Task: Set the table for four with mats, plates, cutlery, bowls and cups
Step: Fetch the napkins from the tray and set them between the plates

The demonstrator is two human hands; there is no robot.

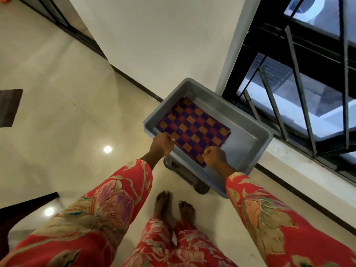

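A checked mat in purple, red and orange lies flat inside a grey plastic tub. My left hand pinches the mat's near left corner with curled fingers. At the near right corner, my right hand grips the mat's edge in a fist. Both arms, in red flowered sleeves, reach forward over the tub's near rim. I cannot tell whether more mats lie under the top one.
The tub sits on a low dark stand against a white wall, beside a barred window with a stone sill. My bare feet stand on the polished cream floor. A dark furniture edge shows at lower left.
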